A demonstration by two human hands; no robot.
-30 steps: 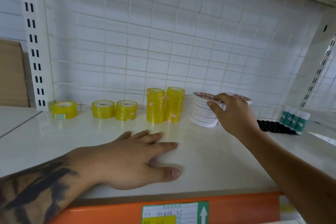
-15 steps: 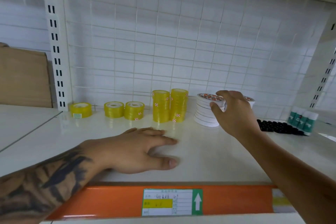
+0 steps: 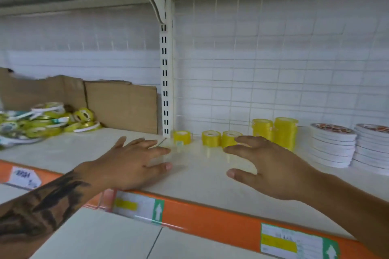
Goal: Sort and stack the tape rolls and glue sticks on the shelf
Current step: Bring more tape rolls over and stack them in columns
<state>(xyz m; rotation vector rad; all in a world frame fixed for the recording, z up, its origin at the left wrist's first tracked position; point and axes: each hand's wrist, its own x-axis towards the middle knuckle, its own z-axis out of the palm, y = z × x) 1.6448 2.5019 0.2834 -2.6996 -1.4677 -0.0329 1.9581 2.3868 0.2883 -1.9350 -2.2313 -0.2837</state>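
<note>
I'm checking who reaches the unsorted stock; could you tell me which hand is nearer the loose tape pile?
Left. The left hand lies flat right of the loose tape pile; the right hand hovers farther right, before the yellow rolls.

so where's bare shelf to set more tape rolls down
Bare shelf lies between the left hand and right hand, in front of the low yellow rolls. More between the loose tape pile and the upright post. Crowded: far right, white stacks.

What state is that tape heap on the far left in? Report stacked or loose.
Loose. The tape heap lies jumbled, rolls tilted and overlapping before the cardboard, unlike the upright yellow stacks further right.
</note>
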